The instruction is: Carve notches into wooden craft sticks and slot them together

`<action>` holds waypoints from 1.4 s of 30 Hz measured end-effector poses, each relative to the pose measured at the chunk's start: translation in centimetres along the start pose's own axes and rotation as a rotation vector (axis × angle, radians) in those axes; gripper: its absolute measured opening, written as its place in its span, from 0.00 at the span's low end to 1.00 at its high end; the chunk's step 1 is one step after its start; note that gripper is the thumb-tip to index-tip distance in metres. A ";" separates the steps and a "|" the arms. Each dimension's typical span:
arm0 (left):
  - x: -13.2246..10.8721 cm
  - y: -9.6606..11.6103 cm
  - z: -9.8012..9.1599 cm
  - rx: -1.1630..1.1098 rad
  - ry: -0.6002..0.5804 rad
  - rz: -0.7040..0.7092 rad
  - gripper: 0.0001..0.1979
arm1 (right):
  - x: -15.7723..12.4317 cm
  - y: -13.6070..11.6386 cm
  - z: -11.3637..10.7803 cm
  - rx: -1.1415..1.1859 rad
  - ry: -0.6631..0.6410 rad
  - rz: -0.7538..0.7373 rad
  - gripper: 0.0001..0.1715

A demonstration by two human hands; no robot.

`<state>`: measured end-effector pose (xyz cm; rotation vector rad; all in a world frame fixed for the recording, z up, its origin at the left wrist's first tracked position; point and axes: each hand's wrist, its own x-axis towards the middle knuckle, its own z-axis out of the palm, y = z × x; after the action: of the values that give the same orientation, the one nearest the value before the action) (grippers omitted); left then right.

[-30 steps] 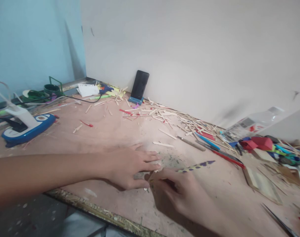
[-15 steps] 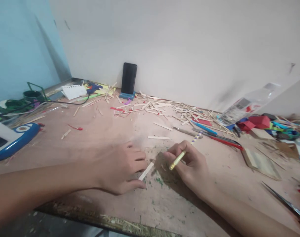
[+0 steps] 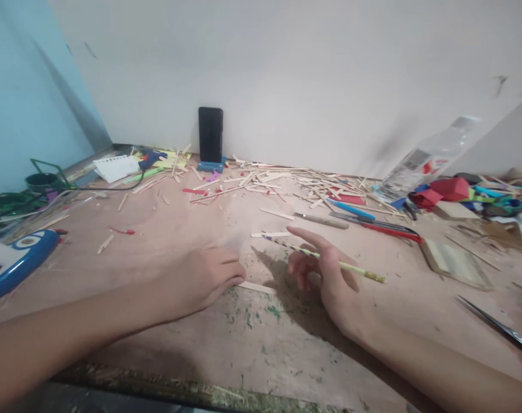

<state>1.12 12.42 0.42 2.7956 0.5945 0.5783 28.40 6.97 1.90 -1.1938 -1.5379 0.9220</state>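
Note:
My left hand rests on the table with its fingers closed on one end of a flat wooden stick, whose other end points right across the tabletop. Above the table, my right hand holds a patterned pencil between thumb and fingers, its index finger stretched out. The pencil slants with its gold end to the right and its thin end to the left. Just beyond the right hand lies a second wooden stick, partly behind the pencil.
Loose sticks litter the back along the wall, near a phone on a blue stand. To the right are a craft knife, tweezers-like red-handled tool, wood block, scissors and tilted bottle. A blue-white device stands left.
The left fingers have closed on the stick, which has turned to lie more crosswise. In my right hand the pencil has swung round, its gold end now pointing right.

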 end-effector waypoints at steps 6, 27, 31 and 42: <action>0.0 0.1 -1.3 -0.094 -0.006 -0.080 0.10 | 0.6 -1.5 0.2 -0.289 -0.013 0.029 0.18; -0.3 -0.3 -1.0 -0.123 -0.051 -0.007 0.07 | -0.2 -2.4 1.6 -0.317 -0.152 0.122 0.07; -0.3 -0.4 -1.0 -0.093 0.015 0.030 0.09 | -0.2 -2.4 2.0 -0.350 -0.211 0.094 0.09; -0.4 -1.2 -0.3 -0.106 0.076 0.203 0.09 | -0.1 -2.5 2.3 -0.344 -0.199 0.125 0.06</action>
<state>0.22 13.31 0.19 2.7608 0.2859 0.7352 25.59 6.27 3.60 -1.4906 -1.8516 0.9022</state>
